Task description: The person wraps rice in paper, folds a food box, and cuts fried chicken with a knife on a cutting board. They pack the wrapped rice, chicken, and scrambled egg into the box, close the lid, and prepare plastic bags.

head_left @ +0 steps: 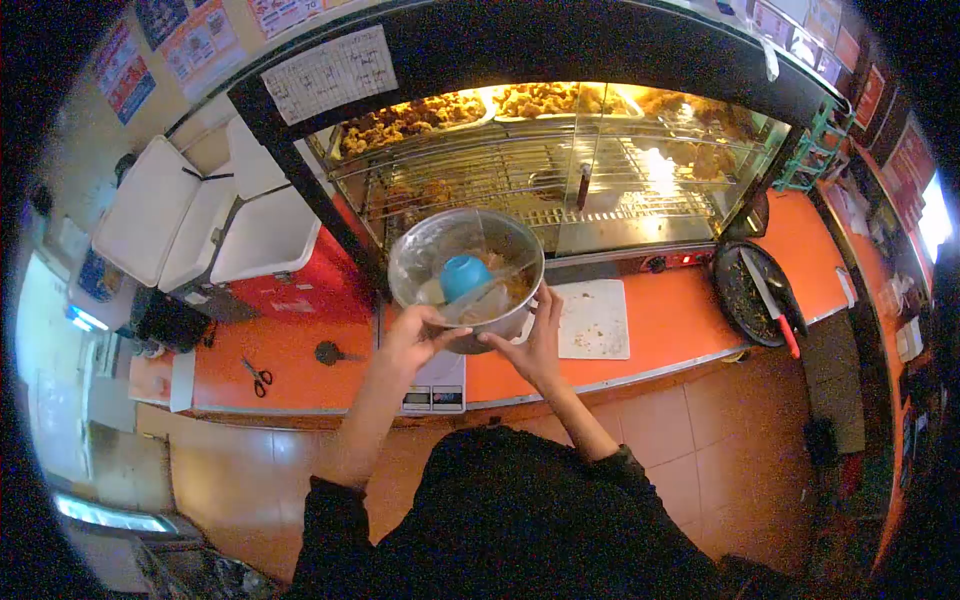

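Observation:
A round metal pot (533, 262) is held up above the counter in both hands. My left hand (413, 338) grips its near rim on the left, and my right hand (535, 343) is closed on its near right side. Inside the pot sit a small blue bowl (465, 276), a crumpled clear plastic bag (425, 262) and some brownish stuff that I cannot make out. Below the pot, partly hidden, is a kitchen scale (434, 397) at the counter's front edge. To the right of my right hand lies a white cutting board (597, 322) with crumbs on it.
Behind the pot stands a lit glass food warmer (470, 165) with trays of fried food (415, 118). Scissors (258, 378) lie on the orange counter (670, 335) at left, near a red cooler box (300, 285). A knife (770, 300) rests across a black pan (735, 300) at right.

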### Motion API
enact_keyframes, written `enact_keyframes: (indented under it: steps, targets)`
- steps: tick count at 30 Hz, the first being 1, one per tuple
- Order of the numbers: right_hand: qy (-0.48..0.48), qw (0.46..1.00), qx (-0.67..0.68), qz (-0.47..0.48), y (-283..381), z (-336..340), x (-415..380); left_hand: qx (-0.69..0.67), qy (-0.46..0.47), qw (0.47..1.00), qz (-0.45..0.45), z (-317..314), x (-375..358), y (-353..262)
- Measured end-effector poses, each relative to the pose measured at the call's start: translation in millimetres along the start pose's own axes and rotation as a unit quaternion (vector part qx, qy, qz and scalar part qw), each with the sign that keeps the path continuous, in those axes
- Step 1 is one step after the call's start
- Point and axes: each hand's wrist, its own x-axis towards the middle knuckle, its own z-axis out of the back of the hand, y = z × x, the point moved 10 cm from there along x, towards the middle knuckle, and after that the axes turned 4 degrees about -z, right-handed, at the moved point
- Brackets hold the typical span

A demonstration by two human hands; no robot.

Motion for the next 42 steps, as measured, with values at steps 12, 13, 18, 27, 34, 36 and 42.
enact_keyframes:
  steps: [12,13,18,27,34,36,42]
  targets:
    - [0.003,0.999,-0.022,0.029,-17.6,-5.3,40.5,-0.056,0.059,0.997,0.005,-13.4,45.8,-2.8]
    - [0.001,0.999,-0.018,0.033,-18.5,-5.4,39.7,-0.039,0.066,0.997,0.004,-19.2,41.9,-2.7]
    - [0.004,0.999,-0.006,0.035,-18.2,-6.0,34.9,-0.051,0.034,0.998,0.001,-9.1,50.1,2.4]
    - [0.021,1.0,0.011,0.016,-3.5,7.3,2.9,-0.003,0.056,0.998,-0.015,-2.0,12.3,19.2]
    - [-0.048,0.998,-0.017,0.047,47.7,37.1,14.0,0.024,0.064,0.997,-0.045,-26.8,-28.7,-12.3]
    - [-0.048,0.998,0.028,0.031,45.8,33.7,31.7,0.041,0.087,0.994,-0.06,-52.8,-28.6,-31.1]
    - [-0.077,0.995,0.0,0.063,52.0,37.7,69.2,0.033,0.133,0.99,-0.038,-93.6,-17.5,-70.5]
